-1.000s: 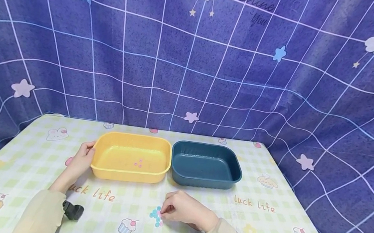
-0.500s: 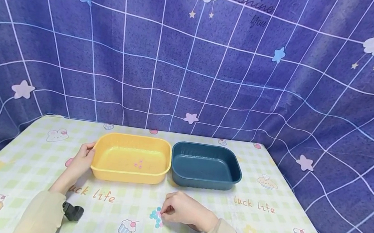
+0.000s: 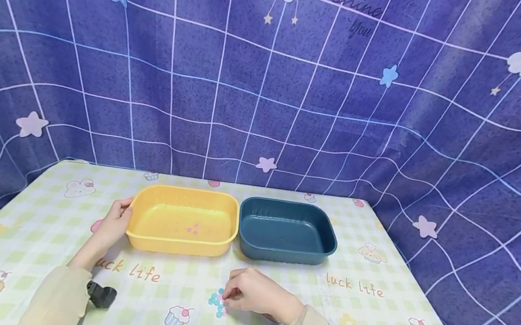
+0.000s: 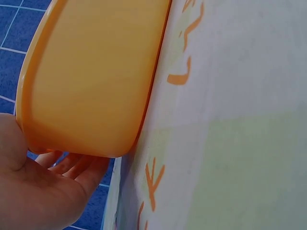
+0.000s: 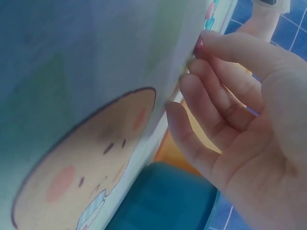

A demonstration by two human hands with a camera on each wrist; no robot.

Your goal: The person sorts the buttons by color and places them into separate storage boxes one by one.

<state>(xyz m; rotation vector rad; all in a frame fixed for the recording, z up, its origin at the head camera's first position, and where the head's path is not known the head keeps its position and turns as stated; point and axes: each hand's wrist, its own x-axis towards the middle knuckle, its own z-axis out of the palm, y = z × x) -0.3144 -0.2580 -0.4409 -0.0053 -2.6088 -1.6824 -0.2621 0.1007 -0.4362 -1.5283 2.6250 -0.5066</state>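
Note:
My left hand (image 3: 111,222) holds the left end of a yellow plastic bin (image 3: 180,246), thumb near the rim and fingers against the end wall. In the left wrist view, the bin's side (image 4: 96,81) rises beside the hand. A few small pink beads (image 3: 195,232) lie on the bin floor. In front of the bins, my right hand (image 3: 260,293) is low over a small pile of blue and pink beads (image 3: 216,299). Its thumb and forefinger pinch a tiny pink bead (image 5: 198,43), largely covered by the fingertips; the other fingers are loosely bent.
A dark teal bin (image 3: 285,255) stands right against the yellow one. Both rest on a checked tablecloth (image 3: 133,299) printed with cartoons. A blue gridded curtain (image 3: 233,71) hangs behind and at the sides of the table.

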